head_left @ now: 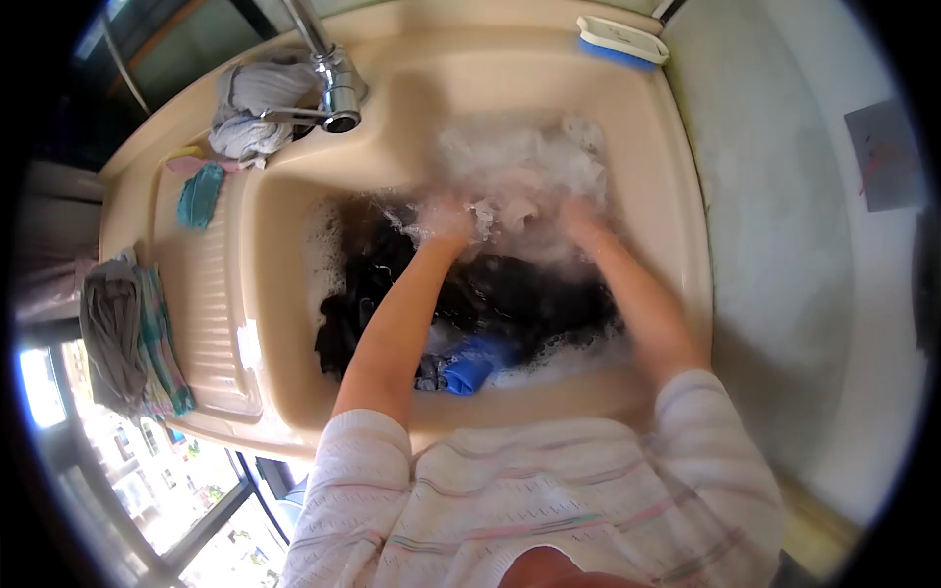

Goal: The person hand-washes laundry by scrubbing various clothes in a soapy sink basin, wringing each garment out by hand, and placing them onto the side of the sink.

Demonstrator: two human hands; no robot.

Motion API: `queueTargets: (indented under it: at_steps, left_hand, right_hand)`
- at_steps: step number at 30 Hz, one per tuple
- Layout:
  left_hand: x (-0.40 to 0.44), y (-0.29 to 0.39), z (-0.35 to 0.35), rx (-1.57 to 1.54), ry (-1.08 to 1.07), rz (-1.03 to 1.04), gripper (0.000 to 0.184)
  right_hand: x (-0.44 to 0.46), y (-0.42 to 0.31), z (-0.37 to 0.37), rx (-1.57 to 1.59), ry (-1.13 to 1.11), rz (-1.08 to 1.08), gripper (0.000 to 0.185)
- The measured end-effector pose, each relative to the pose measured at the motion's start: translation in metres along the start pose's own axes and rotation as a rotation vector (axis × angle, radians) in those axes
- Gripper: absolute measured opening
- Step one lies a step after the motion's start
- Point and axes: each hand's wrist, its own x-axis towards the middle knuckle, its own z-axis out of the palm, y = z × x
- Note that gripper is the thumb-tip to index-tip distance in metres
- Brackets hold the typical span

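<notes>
My left hand (446, 218) is in the splashing water of the beige sink (691, 245), beside a pale cloth (520, 211). On the other side of that cloth is my right hand (583, 220), also at the water. Motion and splashes smear the fingers of both hands, so their grip is hidden. White, sudsy fabric (573, 147) lies in the water just beyond them. Below my wrists, dark wet clothes (520, 299) fill much of the basin. A bright blue piece of fabric (469, 374) pokes up at the near side.
A chrome faucet (338, 93) rises at the back left, with grey cloths (260, 93) behind it. A teal cloth (201, 196) lies on the ribbed drainboard (211, 304). Grey garments (113, 333) hang over its left edge. A blue-bristled brush (622, 41) rests on the back right rim.
</notes>
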Motion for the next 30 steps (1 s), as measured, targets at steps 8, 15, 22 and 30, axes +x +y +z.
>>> queueTargets:
  at_steps: [8, 15, 22, 30]
  left_hand:
    - [-0.056, -0.024, -0.013, -0.182, 0.241, 0.041, 0.060]
    - [-0.072, -0.020, -0.041, -0.284, 0.255, 0.007, 0.043]
    - [-0.095, -0.016, -0.073, -0.496, 0.306, -0.046, 0.032]
    - [-0.105, -0.007, -0.078, -0.722, 0.155, -0.086, 0.028]
  right_hand:
    - [-0.082, -0.086, -0.201, 1.021, 0.282, -0.645, 0.044]
    - [-0.110, -0.127, -0.257, 1.039, 0.476, -0.938, 0.038]
    - [0.016, -0.051, -0.056, 0.536, 0.251, -0.559, 0.057]
    - [0.015, -0.039, 0.009, -0.003, -0.108, -0.041, 0.049]
